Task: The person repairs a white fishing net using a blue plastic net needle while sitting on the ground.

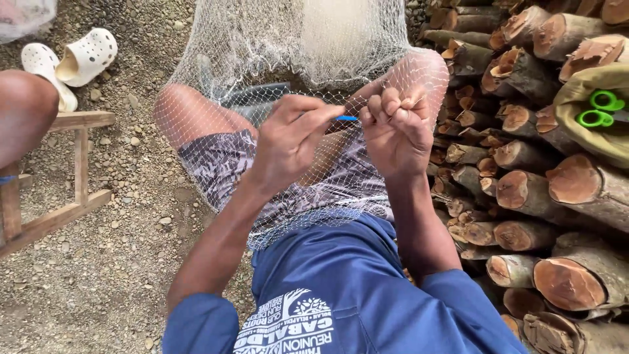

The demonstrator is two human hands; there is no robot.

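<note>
My left hand has its grip pinched on a thin blue needle; my right hand is clamped on a bunch of the pale fishing net draped over my knees. Green-handled scissors rest on an olive pouch atop the stacked logs.

The net was pale white mesh, the needle blue, the shirt blue with white print, the shorts grey-patterned, the scissors green, the clogs cream.
</note>
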